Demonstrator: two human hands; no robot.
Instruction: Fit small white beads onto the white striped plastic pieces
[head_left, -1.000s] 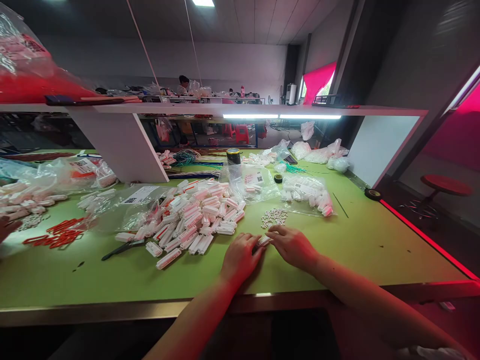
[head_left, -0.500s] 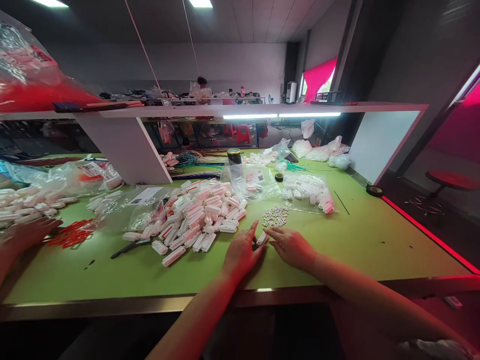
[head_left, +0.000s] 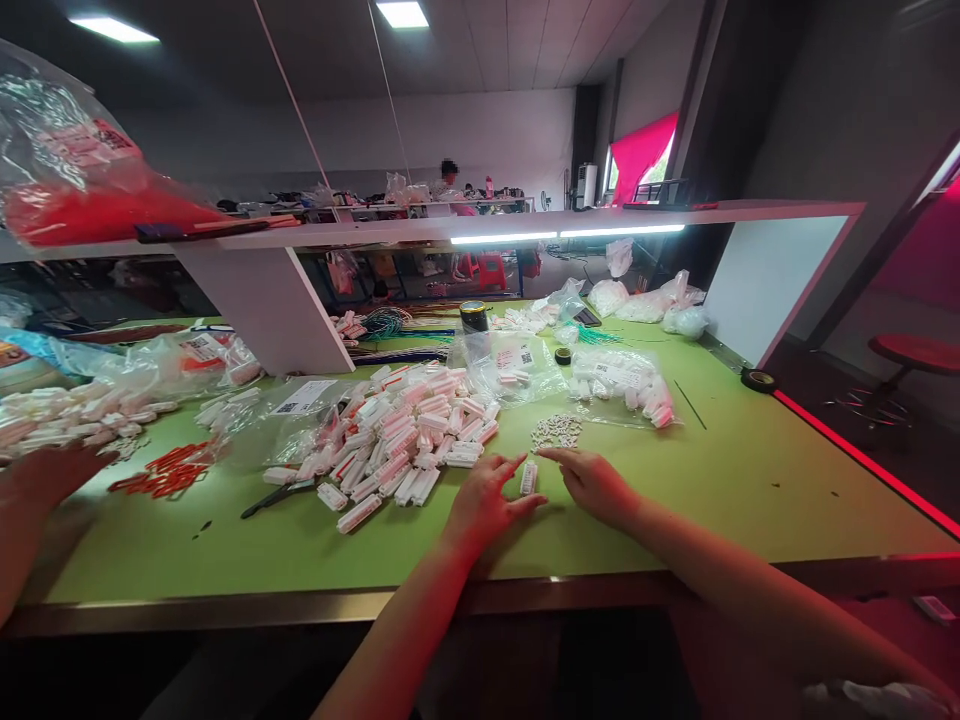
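Note:
A small white plastic block [head_left: 529, 478] lies on the green table between my two hands. My left hand [head_left: 484, 510] is just left of it, thumb and index finger spread around its near and left sides, not closed on it. My right hand [head_left: 600, 488] is to its right, index finger stretched out toward a small pile of tiny white parts [head_left: 556, 432] and the other fingers partly curled. No object shows in the right hand. Left of my hands is a large heap of similar white and pinkish plastic blocks [head_left: 405, 430].
Scissors [head_left: 274, 497] lie left of the heap. Clear bags [head_left: 630, 385] of white parts stand behind my hands. Orange-red pieces [head_left: 169, 470] are at left, near another person's hand [head_left: 56, 475]. A black tape roll [head_left: 759, 380] sits at the right edge; a shelf [head_left: 510, 223] spans above.
Both hands have come away from the white block, which now stands free between them. My fingers have spread. The view has shifted slightly, and the other person's hand remains at left.

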